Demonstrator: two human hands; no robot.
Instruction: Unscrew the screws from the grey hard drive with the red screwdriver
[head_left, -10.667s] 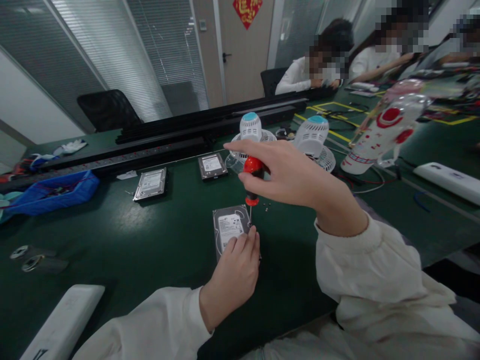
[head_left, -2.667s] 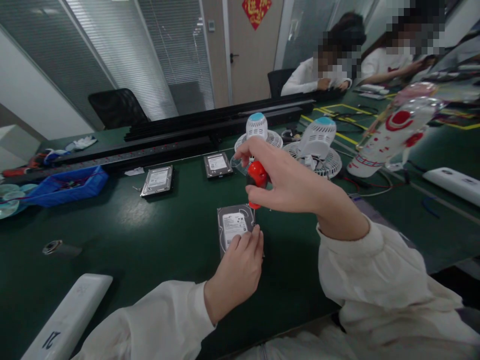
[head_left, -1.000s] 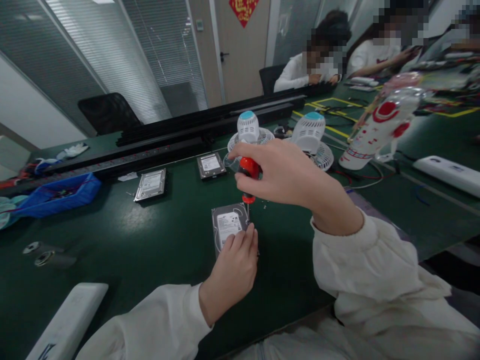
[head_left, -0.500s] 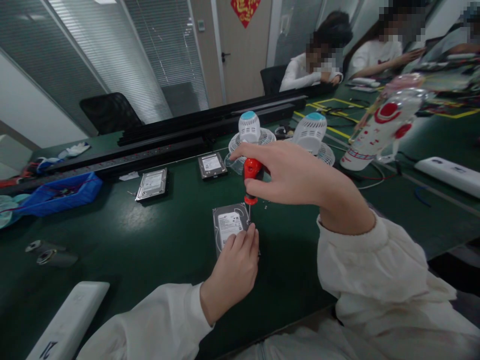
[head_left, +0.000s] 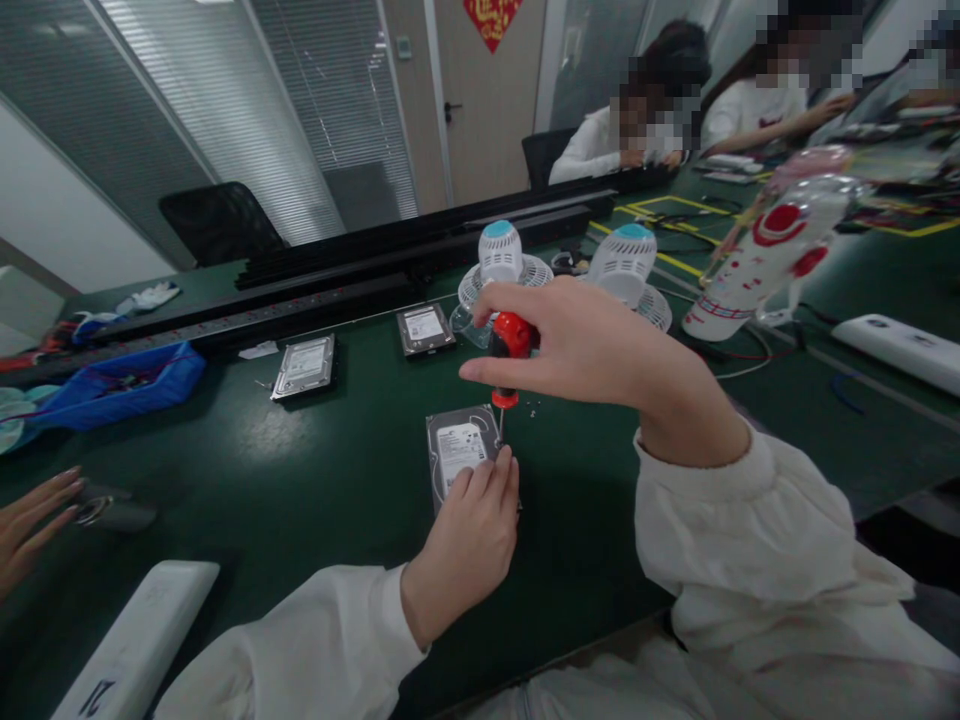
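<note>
A hard drive (head_left: 459,442) with a white label lies on the green table in front of me. My left hand (head_left: 474,525) presses it down and grips its near right part, fingertips close to the screwdriver's tip. A red and black screwdriver (head_left: 510,345) stands upright over the drive's right edge, its shaft reaching a screw spot there. My right hand (head_left: 577,340) is around its handle from above, thumb stretched out to the left. Small loose screws (head_left: 532,408) lie just right of the drive.
Two more hard drives (head_left: 304,367) (head_left: 424,329) lie further back. Behind my right hand stand two white fans (head_left: 500,255) (head_left: 624,262) and a bottle (head_left: 757,260). A blue tray (head_left: 127,385) is at left. Another person's hand (head_left: 34,520) reaches to metal cylinders (head_left: 120,513). Several people sit beyond.
My right thumb has swung off the screwdriver handle and points left; the handle has turned slightly. Another person's hand has come in at the left by the metal cylinders. My left hand stays put.
</note>
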